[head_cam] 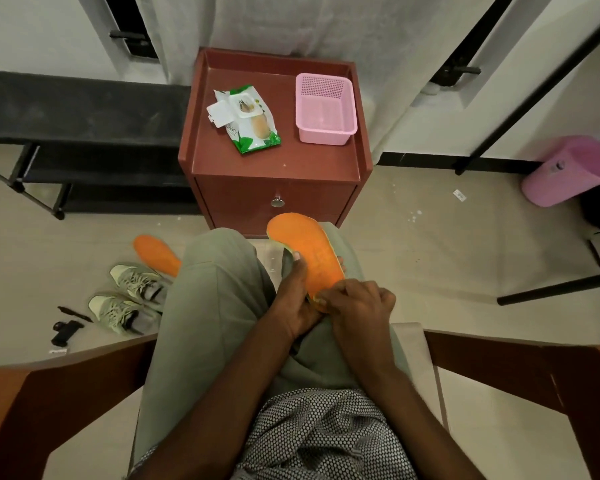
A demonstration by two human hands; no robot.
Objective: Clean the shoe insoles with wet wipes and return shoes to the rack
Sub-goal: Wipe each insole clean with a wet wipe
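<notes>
Both hands are meeting over my lap, nearest the lens. Right hand (357, 306) is curling its fingers round the heel end of the orange insole (305, 251), pinching the rim; left hand (297, 299) is cradling the insole's near edge, thumb lying along the side, fingers wrapped under. I am seeing no wipe in either hand.

Insole is angling up and away, toe end hanging just in front of the nightstand (274, 168) drawer.

Wet wipes pack (248, 121) is sitting on the nightstand top, flap open, beside the pink basket (324, 112). Second insole (155, 254) is lying on the floor by my left knee, near the pair of shoes (132, 299). Shoe rack (77, 133) is standing left of the nightstand.

Risks I am judging:
- Foam is looking floppy; freeing a hand to reach for a wipe may let it droop or slide off my lap.
- Open flap is letting the wipes dry.
- Floor insole is lying where a foot could tread on it.
</notes>
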